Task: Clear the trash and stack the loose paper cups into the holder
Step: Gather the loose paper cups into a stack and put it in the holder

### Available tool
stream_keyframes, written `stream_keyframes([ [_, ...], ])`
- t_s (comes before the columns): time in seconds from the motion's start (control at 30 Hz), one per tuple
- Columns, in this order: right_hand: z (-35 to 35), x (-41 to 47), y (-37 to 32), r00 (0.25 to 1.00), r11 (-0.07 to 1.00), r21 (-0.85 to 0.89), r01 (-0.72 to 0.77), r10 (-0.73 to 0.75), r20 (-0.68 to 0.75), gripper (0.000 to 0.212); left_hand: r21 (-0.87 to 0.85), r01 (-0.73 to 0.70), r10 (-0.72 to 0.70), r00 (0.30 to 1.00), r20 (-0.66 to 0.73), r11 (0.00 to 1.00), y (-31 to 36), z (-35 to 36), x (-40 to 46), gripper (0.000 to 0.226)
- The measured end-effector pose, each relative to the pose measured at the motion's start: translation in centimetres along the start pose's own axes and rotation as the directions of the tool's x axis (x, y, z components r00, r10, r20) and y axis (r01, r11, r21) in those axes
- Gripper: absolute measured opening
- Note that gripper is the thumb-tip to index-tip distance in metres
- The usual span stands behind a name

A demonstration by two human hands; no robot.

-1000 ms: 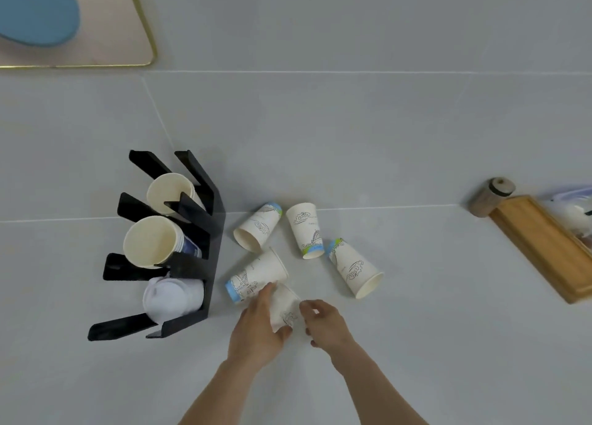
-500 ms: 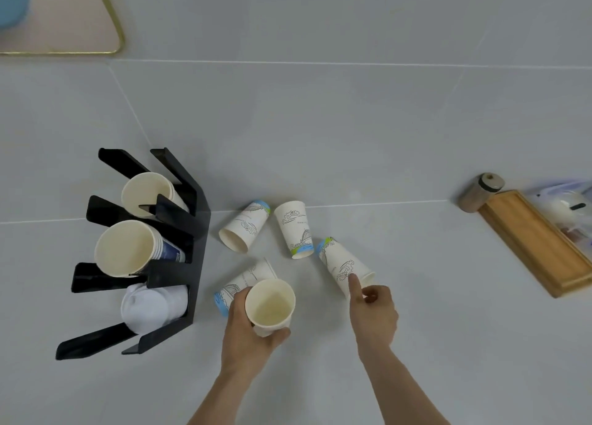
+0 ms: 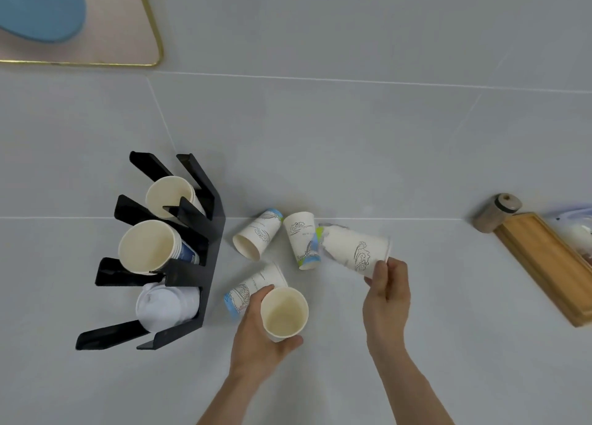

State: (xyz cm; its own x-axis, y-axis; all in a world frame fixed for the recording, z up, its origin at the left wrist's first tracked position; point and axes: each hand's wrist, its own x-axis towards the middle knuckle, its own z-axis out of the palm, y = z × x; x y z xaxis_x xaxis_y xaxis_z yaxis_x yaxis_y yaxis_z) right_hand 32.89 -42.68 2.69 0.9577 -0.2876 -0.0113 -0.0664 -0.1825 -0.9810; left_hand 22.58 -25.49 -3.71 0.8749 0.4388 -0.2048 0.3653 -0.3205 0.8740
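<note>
Grey counter [image 3: 352, 155], hands [image 3: 256, 335] each gripping cup [image 3: 283, 314]

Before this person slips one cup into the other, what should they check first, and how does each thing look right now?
1. Left hand has a firm hold on the upright cup: ok.
2. That cup's mouth is open and empty: ok.
3. Right hand grips the printed cup near its rim: ok, though the cup is blurred.
4. Printed cup's base points toward the upright cup: not ok, it points away, to the left.
5. Black holder has a free slot: cannot tell.
6. Three loose cups lie on the table: not ok.
</note>
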Motion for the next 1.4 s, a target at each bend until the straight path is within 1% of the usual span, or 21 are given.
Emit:
stream_keyframes([
  [0.03,-0.2,-0.7,-0.9,0.992,0.995,-0.011,0.101,-0.1,0.071,0.015,0.0,0.004,-0.004,1.0,-0.005,1.0,0.1,0.0,0.1,0.099],
  [0.1,-0.5,-2.0,-1.5,0.931,0.945,-0.064,0.32,-0.301,0.206,0.018,-0.013,0.028,-0.029,1.0,-0.009,1.0,0.3,0.1,0.3,0.101],
  [0.2,-0.3,-3.4,-0.2,0.755,0.752,-0.197,0.63,-0.533,0.382,0.017,-0.031,0.035,-0.036,0.999,-0.014,0.999,0.6,0.2,0.5,0.112],
  [0.27,0.2,-4.0,1.0,0.617,0.588,-0.245,0.771,-0.593,0.517,0.017,-0.032,0.008,-0.008,1.0,-0.016,0.999,0.7,0.1,0.5,0.116],
  [0.33,0.7,-4.7,1.7,0.547,0.525,-0.23,0.82,-0.599,0.585,0.019,-0.038,-0.012,0.011,1.0,-0.022,0.999,0.8,0.1,0.5,0.115],
  [0.37,0.9,-5.1,1.9,0.547,0.538,-0.215,0.815,-0.591,0.594,0.021,-0.039,-0.013,0.012,1.0,-0.027,0.999,0.8,0.0,0.6,0.115],
  [0.5,2.1,-5.7,3.2,0.625,0.622,-0.258,0.739,-0.491,0.606,0.034,-0.073,-0.017,0.014,0.999,-0.051,0.997,0.5,-0.5,1.1,0.123],
  [0.57,2.7,-5.9,4.0,0.619,0.622,-0.269,0.735,-0.454,0.641,0.033,-0.042,-0.042,0.04,0.998,-0.052,0.998,0.4,-0.8,1.2,0.118],
  [0.6,3.0,-5.9,4.3,0.642,0.651,-0.27,0.71,-0.439,0.629,0.032,-0.014,-0.055,0.054,0.997,-0.055,0.998,0.3,-1.0,1.3,0.114],
  [0.63,3.5,-5.8,4.2,0.697,0.713,-0.269,0.648,-0.411,0.588,0.031,0.011,-0.066,0.067,0.996,-0.058,0.998,0.1,-1.2,1.4,0.111],
  [0.7,4.6,-5.0,3.8,0.854,0.866,-0.263,0.425,-0.287,0.433,0.03,0.065,-0.07,0.075,0.995,-0.063,0.995,-0.2,-1.7,1.3,0.11],
  [0.73,5.4,-4.3,3.7,0.904,0.908,-0.276,0.316,-0.2,0.379,0.029,0.088,-0.068,0.074,0.995,-0.066,0.994,-0.5,-2.0,1.2,0.109],
  [0.77,6.2,-3.5,3.7,0.92,0.911,-0.331,0.247,-0.113,0.375,0.03,0.101,-0.07,0.077,0.995,-0.07,0.992,-0.8,-2.2,1.1,0.108],
  [0.83,7.9,-2.1,4.4,0.878,0.858,-0.485,0.168,0.093,0.469,0.039,0.122,-0.079,0.09,0.992,-0.084,0.989,-1.3,-2.5,0.9,0.107],
  [0.9,9.4,-1.3,5.8,0.795,0.835,-0.549,0.039,0.307,0.523,0.04,0.128,-0.069,0.082,0.992,-0.093,0.989,-1.4,-2.9,0.9,0.106],
  [0.97,10.4,-1.3,6.9,0.735,0.849,-0.506,-0.155,0.441,0.515,0.018,0.123,-0.061,0.072,0.993,-0.089,0.99,-1.3,-3.2,0.9,0.106],
  [1.03,10.7,-1.7,7.1,0.718,0.856,-0.39,-0.339,0.504,0.48,0.003,0.114,-0.055,0.065,0.994,-0.084,0.992,-1.3,-3.3,0.9,0.104],
  [1.1,10.4,-1.8,6.2,0.762,0.886,-0.233,-0.4,0.463,0.452,0.011,0.107,-0.056,0.066,0.993,-0.095,0.993,-1.3,-3.4,1.0,0.102],
  [1.2,9.0,-1.1,2.5,0.881,0.954,0.033,-0.299,0.262,0.395,0.021,0.113,-0.06,0.071,0.993,-0.095,0.992,-1.4,-3.3,1.2,0.103],
  [1.3,6.8,-0.3,-1.7,0.938,0.989,0.133,-0.062,0.012,0.348,0.022,0.099,-0.052,0.062,0.993,-0.104,0.994,-1.2,-3.0,1.5,0.104],
  [1.4,5.1,-0.8,-3.3,0.891,0.957,0.014,0.289,-0.274,0.363,0.035,0.081,-0.044,0.052,0.994,-0.1,0.996,-0.6,-2.6,1.8,0.108],
])
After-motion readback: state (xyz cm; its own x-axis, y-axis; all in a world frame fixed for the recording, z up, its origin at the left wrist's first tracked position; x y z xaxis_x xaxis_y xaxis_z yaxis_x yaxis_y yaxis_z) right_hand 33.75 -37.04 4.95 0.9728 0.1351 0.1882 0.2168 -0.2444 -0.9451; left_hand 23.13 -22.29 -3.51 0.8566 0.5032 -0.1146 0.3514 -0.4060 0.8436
